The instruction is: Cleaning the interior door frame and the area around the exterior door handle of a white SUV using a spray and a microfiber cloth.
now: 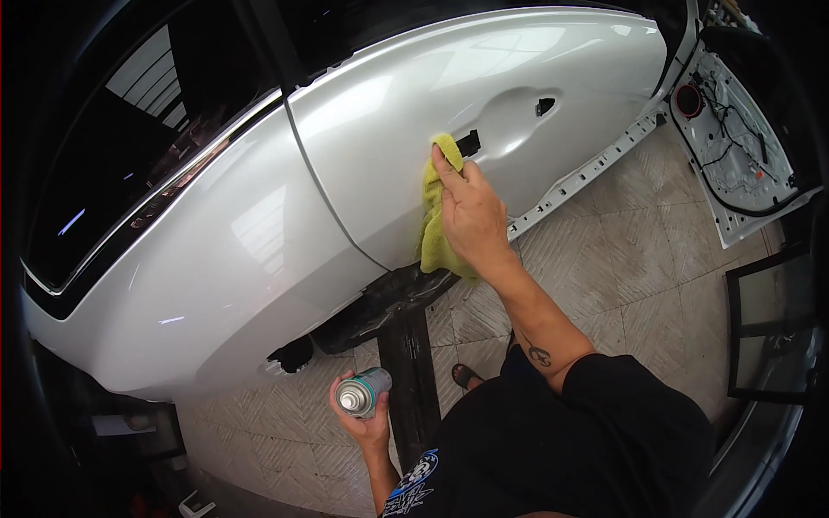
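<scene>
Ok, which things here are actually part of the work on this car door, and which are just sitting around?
In use:
right hand pressing the yellow cloth on the white car door
left hand holding the spray can

Lying about:
detached door panel with wiring, on the tiled floor
dark framed pane at the right

Glossy painted-metal door [484, 78]; soft yellow cloth [436, 233]; metal can [363, 393].
</scene>
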Motion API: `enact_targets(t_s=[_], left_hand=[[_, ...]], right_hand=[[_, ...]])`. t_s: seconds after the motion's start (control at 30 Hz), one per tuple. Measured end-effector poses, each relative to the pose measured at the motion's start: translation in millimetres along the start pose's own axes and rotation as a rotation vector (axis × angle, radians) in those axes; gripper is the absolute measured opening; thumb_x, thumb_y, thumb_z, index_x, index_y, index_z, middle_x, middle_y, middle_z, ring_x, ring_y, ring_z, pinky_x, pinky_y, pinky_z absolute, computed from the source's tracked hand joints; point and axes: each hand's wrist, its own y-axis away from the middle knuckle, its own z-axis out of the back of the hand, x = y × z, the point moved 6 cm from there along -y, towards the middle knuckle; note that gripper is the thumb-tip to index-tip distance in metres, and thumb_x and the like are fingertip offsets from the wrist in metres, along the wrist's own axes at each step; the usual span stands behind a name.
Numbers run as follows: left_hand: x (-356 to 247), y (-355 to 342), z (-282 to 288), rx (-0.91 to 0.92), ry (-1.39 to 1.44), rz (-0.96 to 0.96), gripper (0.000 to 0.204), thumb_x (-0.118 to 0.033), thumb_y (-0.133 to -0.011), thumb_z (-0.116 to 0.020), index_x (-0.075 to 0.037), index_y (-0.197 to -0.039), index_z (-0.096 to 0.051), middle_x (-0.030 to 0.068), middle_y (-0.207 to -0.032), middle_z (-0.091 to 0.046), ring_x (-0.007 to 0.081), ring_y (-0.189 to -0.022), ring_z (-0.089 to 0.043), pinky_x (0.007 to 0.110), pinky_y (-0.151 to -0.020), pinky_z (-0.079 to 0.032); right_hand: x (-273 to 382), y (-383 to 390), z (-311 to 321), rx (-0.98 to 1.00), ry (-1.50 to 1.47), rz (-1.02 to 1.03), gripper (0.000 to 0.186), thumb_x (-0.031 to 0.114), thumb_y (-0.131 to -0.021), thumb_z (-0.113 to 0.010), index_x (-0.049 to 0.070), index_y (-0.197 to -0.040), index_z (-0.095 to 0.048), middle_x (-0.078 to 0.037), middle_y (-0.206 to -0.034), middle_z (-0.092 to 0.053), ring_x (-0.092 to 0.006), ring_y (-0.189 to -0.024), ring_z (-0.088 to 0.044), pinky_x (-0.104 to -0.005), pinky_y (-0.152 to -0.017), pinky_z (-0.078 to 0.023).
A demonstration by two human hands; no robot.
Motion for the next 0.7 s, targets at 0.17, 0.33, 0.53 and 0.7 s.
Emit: enact_targets(t_s=[0.17, 0.33, 0.53, 0.7], left_hand=[[-1, 0, 3, 0.019, 0.006, -0.019, 0.086, -0.016, -0.081, -0.087, -0.001, -0.149, -0.038, 0.0208, -0.138, -0.057, 0.0308, -0.129, -0.055, 0.044, -0.112, -0.041], [-7, -4, 3, -0.002, -0.021, -0.039, 0.088, -0.017, -0.077, -0.091, 0.001, -0.146, -0.04, 0.0209, -0.136, -0.059, 0.0312, -0.126, -0.057, 0.043, -0.111, -0.043], [-15, -4, 8, -0.023, 0.003, -0.096, 0.086, -0.016, -0.078, -0.09, 0.0, -0.146, -0.04, 0.0208, -0.136, -0.058, 0.0309, -0.126, -0.057, 0.042, -0.11, -0.044], [-10, 5, 7, 0.002, -0.004, -0.05, 0.087, -0.012, -0.078, -0.09, 0.0, -0.147, -0.039, 0.0214, -0.138, -0.058, 0.0302, -0.126, -0.057, 0.042, -0.11, -0.044]], right_hand=[[5, 2, -6, 0.258, 0.061, -0.04, 0.056, 0.006, -0.094, -0.058, 0.025, -0.146, -0.059, -0.012, -0.092, -0.053, -0.033, -0.082, -0.061, -0.0458, -0.072, -0.051], [31, -11, 10, 0.016, 0.08, 0.107, 0.052, 0.008, -0.092, -0.061, 0.024, -0.141, -0.064, -0.011, -0.091, -0.052, -0.0316, -0.083, -0.061, -0.0423, -0.068, -0.052], [34, -3, 1, 0.169, 0.153, 0.277, 0.053, 0.011, -0.088, -0.063, 0.028, -0.137, -0.067, -0.009, -0.091, -0.053, -0.029, -0.086, -0.061, -0.0412, -0.068, -0.054], [46, 3, -10, 0.109, 0.099, 0.267, 0.044, 0.011, -0.086, -0.064, 0.022, -0.129, -0.071, -0.01, -0.092, -0.053, -0.0302, -0.084, -0.061, -0.0432, -0.068, -0.053]])
